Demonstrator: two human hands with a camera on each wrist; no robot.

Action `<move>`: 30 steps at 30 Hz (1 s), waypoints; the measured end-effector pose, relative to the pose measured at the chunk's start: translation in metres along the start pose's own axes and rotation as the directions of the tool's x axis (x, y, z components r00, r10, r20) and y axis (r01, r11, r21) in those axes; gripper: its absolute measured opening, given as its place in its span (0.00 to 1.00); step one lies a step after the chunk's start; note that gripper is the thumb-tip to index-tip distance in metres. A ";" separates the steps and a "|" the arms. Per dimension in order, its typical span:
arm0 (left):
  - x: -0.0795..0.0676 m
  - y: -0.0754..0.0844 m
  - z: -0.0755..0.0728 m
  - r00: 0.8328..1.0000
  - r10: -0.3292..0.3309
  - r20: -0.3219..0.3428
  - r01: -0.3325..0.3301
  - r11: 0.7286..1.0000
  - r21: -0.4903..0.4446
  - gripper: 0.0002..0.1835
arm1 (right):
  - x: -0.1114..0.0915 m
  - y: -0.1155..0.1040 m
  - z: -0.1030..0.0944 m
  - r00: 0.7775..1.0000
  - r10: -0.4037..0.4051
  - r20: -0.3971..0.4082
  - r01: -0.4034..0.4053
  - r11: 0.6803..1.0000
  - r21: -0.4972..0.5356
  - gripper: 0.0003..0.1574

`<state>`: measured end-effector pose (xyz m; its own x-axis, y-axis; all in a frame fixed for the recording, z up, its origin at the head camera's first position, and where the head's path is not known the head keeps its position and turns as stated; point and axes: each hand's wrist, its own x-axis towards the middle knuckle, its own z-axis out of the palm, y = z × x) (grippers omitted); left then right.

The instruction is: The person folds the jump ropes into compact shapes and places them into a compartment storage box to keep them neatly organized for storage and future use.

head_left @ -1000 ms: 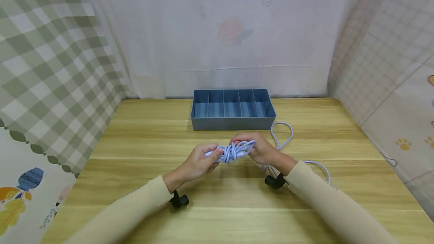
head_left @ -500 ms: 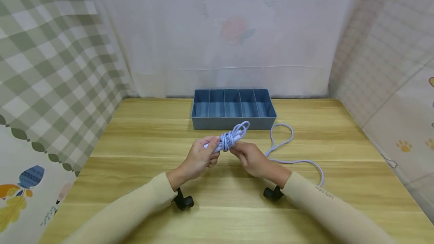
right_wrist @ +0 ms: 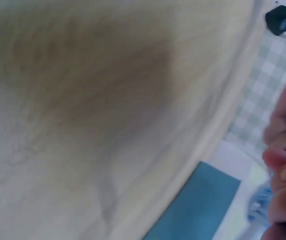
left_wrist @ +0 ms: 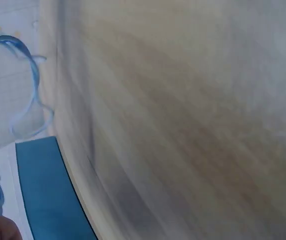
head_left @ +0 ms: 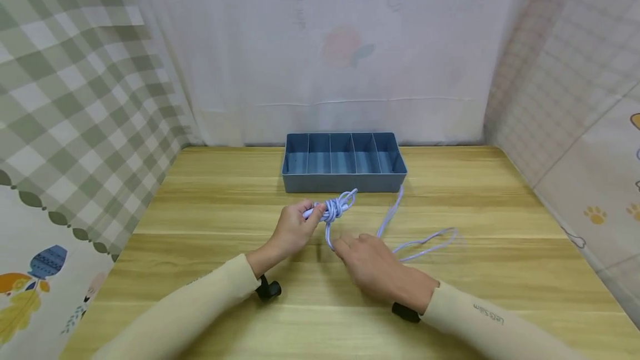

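Note:
My left hand [head_left: 291, 230] grips one end of a bundled lavender cable [head_left: 334, 210], thumb on top. Several turns wrap round the bundle's middle, and small loops stick out at its far right end. Lower and to the right, my right hand [head_left: 371, 264] pinches the strand that hangs from the wraps. More cable runs out behind this hand, one length toward the organizer and one looping right. In the left wrist view a curved cable strand [left_wrist: 35, 75] shows at the left edge. The curled right fingers [right_wrist: 285, 200] appear at the right wrist view's edge.
A blue-grey organizer box [head_left: 345, 184] with several compartments stands at the back of the wooden table [head_left: 220, 193], beyond the hands. Cloth hangs behind and on both sides. A black wrist camera [head_left: 268, 290] sits under the left wrist, another [head_left: 406, 312] under the right.
The right hand has moved from the bundle down toward me, drawing a strand away from the wraps. The trailing cable on the right has shifted. The left hand keeps its hold, nearly in place.

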<state>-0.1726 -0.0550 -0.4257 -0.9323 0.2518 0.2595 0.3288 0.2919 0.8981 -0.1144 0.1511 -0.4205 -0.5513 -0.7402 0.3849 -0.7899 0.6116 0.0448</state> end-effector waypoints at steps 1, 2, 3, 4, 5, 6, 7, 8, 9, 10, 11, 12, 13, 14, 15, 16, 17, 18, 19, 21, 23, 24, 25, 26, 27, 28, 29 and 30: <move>0.000 -0.001 0.000 1.000 0.013 0.007 -0.013 0.999 0.037 0.14 | -0.001 -0.002 -0.003 1.000 -0.011 0.006 0.011 1.000 -0.006 0.08; -0.001 -0.001 0.001 1.000 0.021 0.020 -0.022 0.998 0.064 0.14 | -0.002 -0.003 -0.005 1.000 -0.024 0.006 0.024 1.000 -0.010 0.08; -0.002 -0.002 0.001 0.999 0.027 0.037 -0.030 0.996 0.083 0.14 | -0.003 -0.004 -0.008 0.999 -0.035 0.004 0.035 0.999 -0.009 0.07; -0.003 -0.004 0.001 0.998 0.036 0.058 -0.042 0.994 0.101 0.15 | -0.004 -0.004 -0.010 0.999 -0.046 -0.002 0.046 0.999 -0.004 0.06; -0.004 -0.004 0.002 0.996 0.044 0.080 -0.053 0.992 0.116 0.15 | -0.005 -0.004 -0.012 0.998 -0.058 -0.009 0.058 0.998 0.001 0.05; -0.005 -0.005 0.002 0.993 0.052 0.103 -0.065 0.990 0.126 0.15 | -0.005 -0.003 -0.014 0.997 -0.071 -0.019 0.071 0.997 0.006 0.04; -0.006 -0.006 0.002 0.990 0.065 0.125 -0.082 0.987 0.137 0.15 | -0.005 -0.002 -0.016 0.996 -0.082 -0.031 0.083 0.997 0.010 0.03; -0.007 -0.006 0.002 0.987 0.077 0.144 -0.097 0.985 0.143 0.16 | -0.005 -0.001 -0.019 0.995 -0.092 -0.046 0.093 0.996 0.018 0.02; -0.008 -0.006 0.002 0.983 0.094 0.159 -0.117 0.982 0.148 0.16 | -0.005 0.001 -0.021 0.993 -0.102 -0.059 0.104 0.994 0.025 0.03; -0.009 -0.006 0.002 0.979 0.108 0.172 -0.135 0.979 0.154 0.16 | -0.004 0.004 -0.023 0.991 -0.112 -0.076 0.115 0.993 0.033 0.04; -0.010 -0.006 0.001 0.976 0.118 0.183 -0.148 0.976 0.158 0.16 | -0.002 0.006 -0.026 0.988 -0.126 -0.092 0.130 0.991 0.035 0.04; -0.010 -0.005 0.001 0.972 0.128 0.195 -0.160 0.974 0.158 0.16 | -0.001 0.009 -0.028 0.984 -0.139 -0.110 0.144 0.989 0.036 0.05; -0.011 -0.005 0.000 0.969 0.139 0.206 -0.173 0.972 0.157 0.15 | 0.001 0.012 -0.031 0.980 -0.152 -0.130 0.158 0.987 0.039 0.04; -0.011 -0.005 0.000 0.965 0.148 0.218 -0.184 0.970 0.157 0.15 | 0.003 0.016 -0.034 0.975 -0.165 -0.151 0.173 0.984 0.039 0.04; -0.011 -0.004 -0.001 0.959 0.157 0.235 -0.197 0.968 0.156 0.15 | 0.005 0.019 -0.037 0.969 -0.177 -0.173 0.187 0.982 0.041 0.07; -0.012 -0.004 -0.002 0.953 0.160 0.256 -0.204 0.967 0.155 0.14 | 0.007 0.023 -0.039 0.964 -0.183 -0.193 0.195 0.980 0.044 0.11; -0.012 -0.004 -0.002 0.947 0.164 0.277 -0.211 0.966 0.148 0.14 | 0.009 0.026 -0.042 0.959 -0.186 -0.212 0.202 0.978 0.052 0.15; -0.013 -0.005 -0.003 0.939 0.167 0.300 -0.216 0.967 0.137 0.13 | 0.011 0.030 -0.043 0.956 -0.186 -0.227 0.206 0.976 0.066 0.18; -0.014 -0.005 -0.003 0.931 0.171 0.323 -0.222 0.966 0.129 0.13 | 0.012 0.033 -0.045 0.954 -0.185 -0.238 0.210 0.974 0.082 0.20; -0.015 -0.006 -0.004 0.907 0.189 0.375 -0.244 0.964 0.105 0.12 | 0.015 0.040 -0.046 0.954 -0.183 -0.237 0.214 0.971 0.111 0.19; -0.017 -0.008 -0.004 0.880 0.222 0.421 -0.278 0.958 0.075 0.12 | 0.017 0.045 -0.046 0.958 -0.187 -0.216 0.219 0.966 0.139 0.13; -0.017 -0.007 -0.004 0.866 0.240 0.438 -0.295 0.953 0.062 0.12 | 0.018 0.047 -0.046 0.961 -0.190 -0.202 0.222 0.963 0.150 0.09; -0.018 -0.007 -0.004 0.851 0.263 0.454 -0.318 0.947 0.048 0.11 | 0.020 0.050 -0.045 0.963 -0.190 -0.189 0.222 0.961 0.167 0.07; -0.019 -0.007 -0.004 0.834 0.293 0.467 -0.347 0.937 0.031 0.11 | 0.021 0.052 -0.045 0.966 -0.188 -0.180 0.221 0.957 0.186 0.06; -0.019 -0.007 -0.004 0.818 0.323 0.475 -0.373 0.928 0.012 0.11 | 0.023 0.055 -0.044 0.967 -0.185 -0.174 0.219 0.953 0.207 0.07; -0.020 -0.007 -0.003 0.801 0.356 0.481 -0.401 0.916 -0.009 0.10 | 0.024 0.057 -0.044 0.969 -0.181 -0.169 0.218 0.947 0.236 0.09; -0.020 -0.007 -0.003 0.786 0.384 0.484 -0.424 0.905 -0.030 0.10 | 0.026 0.060 -0.043 0.970 -0.179 -0.167 0.219 0.939 0.266 0.09; -0.020 -0.006 -0.003 0.771 0.412 0.485 -0.446 0.894 -0.051 0.10 | 0.027 0.063 -0.043 0.971 -0.175 -0.160 0.217 0.929 0.299 0.10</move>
<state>-0.1559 -0.0649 -0.4350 -0.5107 0.7619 0.3984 0.7017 0.1016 0.7052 -0.1675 0.1814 -0.3679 -0.3542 -0.7814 0.5138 -0.9339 0.3242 -0.1509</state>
